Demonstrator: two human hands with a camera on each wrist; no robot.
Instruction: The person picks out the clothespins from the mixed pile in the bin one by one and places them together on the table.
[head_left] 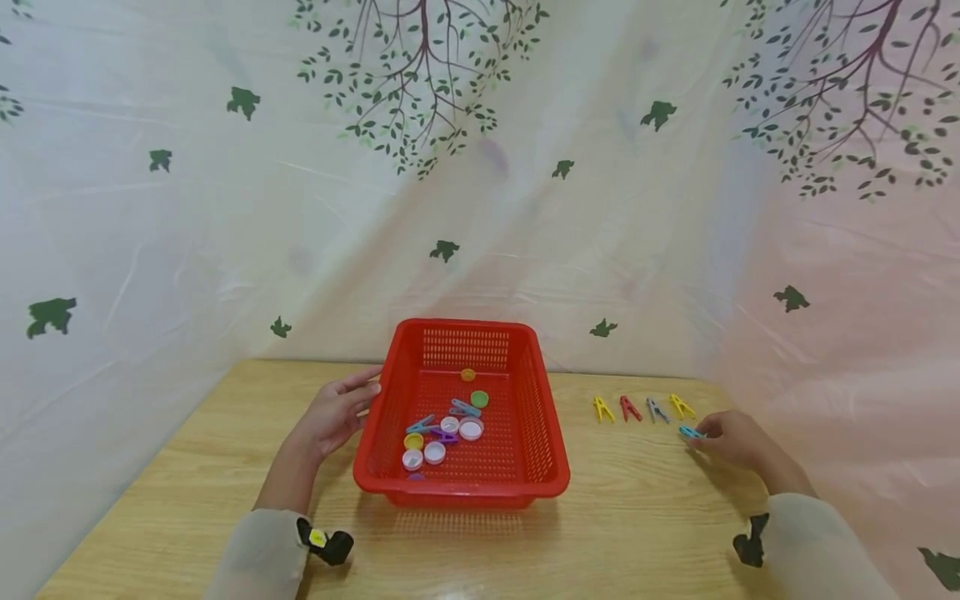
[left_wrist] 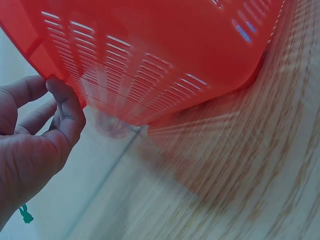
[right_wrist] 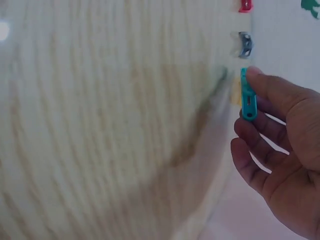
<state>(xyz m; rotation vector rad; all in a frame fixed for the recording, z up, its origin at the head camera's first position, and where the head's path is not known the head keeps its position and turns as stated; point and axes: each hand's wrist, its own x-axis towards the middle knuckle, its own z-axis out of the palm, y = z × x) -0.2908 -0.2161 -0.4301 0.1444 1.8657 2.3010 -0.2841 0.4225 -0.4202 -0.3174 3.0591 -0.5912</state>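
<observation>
My left hand (head_left: 341,412) is at the left side of a red plastic basket (head_left: 553,417), pinching its rim between thumb and fingers in the left wrist view. Inside the basket lie several bottle caps, among them a green cap (head_left: 479,399), along with blue clothespins (head_left: 465,408) and a purple clothespin (head_left: 446,437). Off to the right, my right hand (head_left: 731,442) pinches a teal clothespin (right_wrist: 248,95) between thumb and fingers, close over the table. Just beyond it stands a row of clothespins: a yellow one (head_left: 681,406), a grey-blue one (head_left: 657,410), a red one (head_left: 630,408) and another yellow one (head_left: 603,409).
The wooden table (head_left: 600,533) meets a pale curtain (head_left: 360,250) printed with leaves and branches along its back edge. On the right the curtain hangs close beside my right arm. The basket stands mid-table, between both hands.
</observation>
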